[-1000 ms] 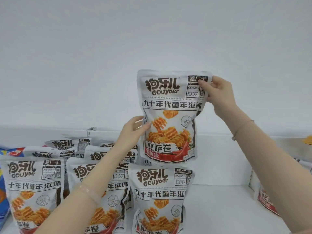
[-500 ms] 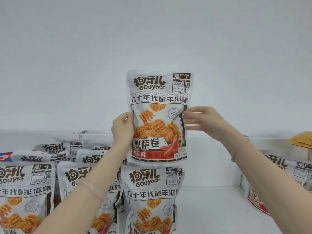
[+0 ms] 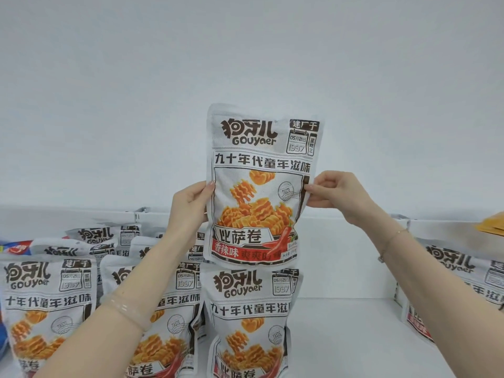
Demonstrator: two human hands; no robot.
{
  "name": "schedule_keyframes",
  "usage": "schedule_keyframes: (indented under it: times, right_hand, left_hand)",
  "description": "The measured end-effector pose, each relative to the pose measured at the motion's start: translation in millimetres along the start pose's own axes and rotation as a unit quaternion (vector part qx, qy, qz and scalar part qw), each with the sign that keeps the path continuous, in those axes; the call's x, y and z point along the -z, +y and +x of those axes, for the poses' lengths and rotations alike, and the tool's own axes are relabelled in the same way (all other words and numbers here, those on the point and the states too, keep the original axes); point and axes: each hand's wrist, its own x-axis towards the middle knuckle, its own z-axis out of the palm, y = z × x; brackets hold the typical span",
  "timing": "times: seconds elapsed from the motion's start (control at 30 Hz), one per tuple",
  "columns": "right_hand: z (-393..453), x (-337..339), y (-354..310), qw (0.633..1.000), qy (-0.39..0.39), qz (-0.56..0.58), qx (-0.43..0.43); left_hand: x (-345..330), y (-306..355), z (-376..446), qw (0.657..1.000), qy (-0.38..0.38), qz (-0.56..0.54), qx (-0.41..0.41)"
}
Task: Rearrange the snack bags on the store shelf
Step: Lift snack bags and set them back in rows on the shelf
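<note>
A second ago the right hand (image 3: 336,193) pinched the top right corner of the raised Gouyaer snack bag (image 3: 263,184); it has since slid down to the bag's right edge at mid-height, thumb and fingers clamped on the seam. The left hand (image 3: 191,204) has likewise closed on the left edge, fingers wrapped behind and thumb in front. The bag hangs upright at the centre of the frame, above the front bag (image 3: 252,320) of the row on the white shelf (image 3: 343,336). A two-sided hold suggests it is being squared up for placing (probably into the bare gap at lower right). The print reads "GOUyaer", "九十年代童年滋味", "05月21日 1997", "TASTE", "比萨卷" and "香辣味" on a red band. Matching bags (image 3: 46,309) crowd the lower left; another bag (image 3: 461,285) stands at the right edge.
</note>
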Motion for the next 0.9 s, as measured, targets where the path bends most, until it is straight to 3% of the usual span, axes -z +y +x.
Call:
schedule_keyframes:
  times: [0.2, 0.37, 0.53, 0.9]
  right_hand:
    - [9.1, 1.3, -3.1, 1.0, -0.004, -0.018, 0.0]
    - [24.2, 4.7, -17.3, 0.991, -0.072, 0.037, -0.109]
    - [40.8, 6.3, -41.1, 0.983, -0.014, 0.121, -0.134]
    - [43.0, -22.1, -0.2, 0.987, 0.102, 0.103, -0.076]
  left_hand:
    - [-5.4, -3.6, 7.6, 0.999, -0.016, -0.017, 0.022]
    - [-21.9, -1.6, 27.5, 1.0, 0.02, 0.017, 0.006]
    - [-30.0, -9.3, 48.1, 0.994, 0.038, 0.094, -0.027]
    - [-3.9, 4.0, 61.6, 0.987, -0.136, 0.0, 0.087]
